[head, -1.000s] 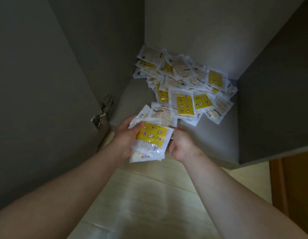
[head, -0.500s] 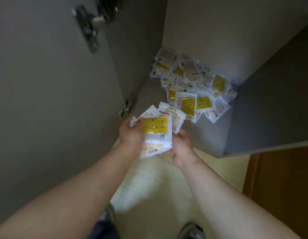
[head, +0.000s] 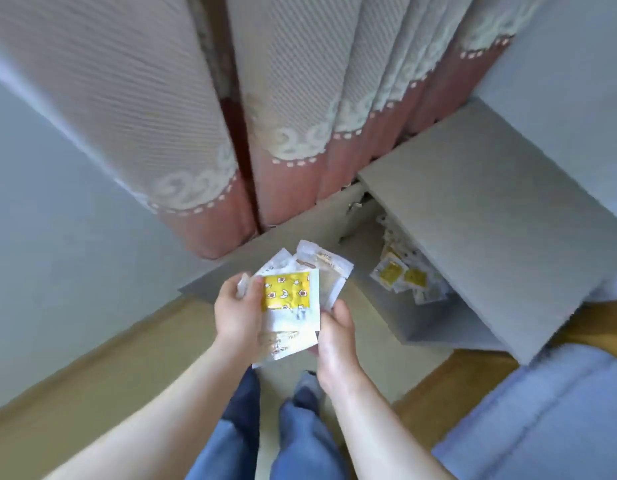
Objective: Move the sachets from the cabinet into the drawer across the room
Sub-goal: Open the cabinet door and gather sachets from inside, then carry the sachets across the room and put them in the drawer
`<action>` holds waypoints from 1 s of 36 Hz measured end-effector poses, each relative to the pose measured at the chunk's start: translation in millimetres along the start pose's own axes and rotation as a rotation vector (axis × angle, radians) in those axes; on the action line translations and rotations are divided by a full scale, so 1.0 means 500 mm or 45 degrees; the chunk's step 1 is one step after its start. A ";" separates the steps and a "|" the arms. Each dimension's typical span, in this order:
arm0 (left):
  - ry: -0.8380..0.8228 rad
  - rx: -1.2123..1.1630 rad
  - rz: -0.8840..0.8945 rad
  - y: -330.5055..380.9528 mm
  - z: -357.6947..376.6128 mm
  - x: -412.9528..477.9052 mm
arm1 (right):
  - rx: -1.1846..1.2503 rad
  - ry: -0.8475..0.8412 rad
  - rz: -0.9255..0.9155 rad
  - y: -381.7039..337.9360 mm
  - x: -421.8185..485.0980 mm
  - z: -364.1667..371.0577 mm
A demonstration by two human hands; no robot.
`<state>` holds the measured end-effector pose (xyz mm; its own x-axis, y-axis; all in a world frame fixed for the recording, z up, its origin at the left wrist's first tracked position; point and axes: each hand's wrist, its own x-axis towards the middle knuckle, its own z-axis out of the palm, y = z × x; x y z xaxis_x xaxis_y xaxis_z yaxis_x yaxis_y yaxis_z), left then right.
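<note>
I hold a stack of white sachets (head: 293, 306) in front of me, the top one showing a yellow patterned panel. My left hand (head: 236, 310) grips the stack's left edge with the thumb on top. My right hand (head: 334, 336) supports the stack from the right and underneath. Lower right of the stack, the grey cabinet (head: 490, 237) stands open, and a pile of remaining sachets (head: 405, 275) lies on its floor, partly hidden under its top panel. The drawer is not in view.
The open cabinet door (head: 283, 244) juts out just behind the stack. Pink-and-white curtains (head: 265, 116) hang behind the cabinet. A pale wall (head: 58, 220) is on the left. A blue cushioned seat (head: 559, 410) fills the lower right. My legs in jeans (head: 265, 434) stand on the floor.
I have risen and drawn back from the cabinet with the stack in both hands. The view has swung up, so curtains, door and my legs now show.
</note>
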<state>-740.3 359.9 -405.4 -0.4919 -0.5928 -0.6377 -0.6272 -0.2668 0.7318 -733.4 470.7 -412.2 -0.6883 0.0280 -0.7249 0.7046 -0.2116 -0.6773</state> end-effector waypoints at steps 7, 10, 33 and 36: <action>0.272 -0.358 -0.032 0.043 -0.260 -0.084 | -0.377 -0.334 -0.061 0.002 -0.180 0.163; 0.397 -0.537 -0.055 0.033 -0.382 -0.104 | -0.527 -0.480 -0.098 0.033 -0.246 0.245; 1.765 -1.496 -0.364 -0.340 -1.323 -0.291 | -1.307 -1.812 0.278 0.638 -0.862 0.822; 1.861 -1.575 -0.409 -0.373 -1.404 -0.287 | -1.398 -1.871 0.335 0.703 -0.912 0.891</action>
<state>-128.8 -38.6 -281.7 0.7499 -0.3216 -0.5781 0.4496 -0.3933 0.8020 -248.8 -51.9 -263.6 0.2893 -0.7903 -0.5402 0.1738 0.5983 -0.7822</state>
